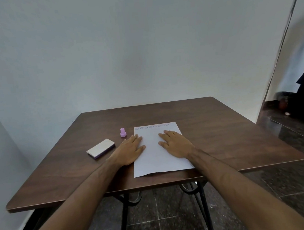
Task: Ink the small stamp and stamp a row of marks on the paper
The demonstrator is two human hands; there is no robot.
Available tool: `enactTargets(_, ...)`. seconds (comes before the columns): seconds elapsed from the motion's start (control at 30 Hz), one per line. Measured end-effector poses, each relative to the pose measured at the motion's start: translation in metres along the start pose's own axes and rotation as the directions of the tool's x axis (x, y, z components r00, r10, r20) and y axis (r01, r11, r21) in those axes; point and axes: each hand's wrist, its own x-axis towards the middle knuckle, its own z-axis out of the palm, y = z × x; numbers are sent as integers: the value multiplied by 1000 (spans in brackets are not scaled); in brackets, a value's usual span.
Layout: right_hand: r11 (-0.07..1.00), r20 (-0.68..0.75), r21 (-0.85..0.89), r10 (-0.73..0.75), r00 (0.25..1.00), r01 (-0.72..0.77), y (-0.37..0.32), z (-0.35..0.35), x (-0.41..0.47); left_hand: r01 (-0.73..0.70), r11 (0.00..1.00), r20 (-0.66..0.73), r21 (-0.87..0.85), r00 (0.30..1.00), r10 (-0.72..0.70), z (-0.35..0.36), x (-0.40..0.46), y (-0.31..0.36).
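The small stamp point(123, 132) stands upright on the bench point(220, 133), just beyond the fingertips of the left hand point(129, 150) and a little to their left, apart from them. The left hand lies flat with straight fingers, its palm on the wood and its thumb and fingertips over the left edge of the paper point(159, 160); it holds nothing. The right hand point(176, 144) also lies flat and spread on the paper, near its right side, holding nothing. A row of faint round marks point(152, 126) runs along the far edge of the sheet, well ahead of both hands. The ink pad point(101, 148), closed, lies to the left of the left hand, apart from it and nearer the person than the stamp.

The bench has a dark wood-grain top on black metal legs point(124, 218), and stands against a plain pale wall point(144, 53). The floor point(285, 186) is dark, glossy tile. The paper's near edge hangs slightly over the bench front.

The marks are too faint and small to read. At the far right, dark shapes beyond a doorway are blurred and cannot be made out.
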Motion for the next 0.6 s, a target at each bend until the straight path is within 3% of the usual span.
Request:
enactTargets(0.3, 1000, -34, 2, -8, 999, 9, 7, 4, 15, -27, 999, 96, 34, 995, 24, -6, 16, -4)
enactTargets(0.5, 991, -141, -128, -56, 988, 38, 18, 6, 28, -67, 988, 61, 141, 996, 59, -12, 26, -6)
enactTargets(0.6, 992, -156, -112, -76, 985, 59, 21, 4, 29, -110, 982, 42, 157, 994, 104, -9, 27, -11)
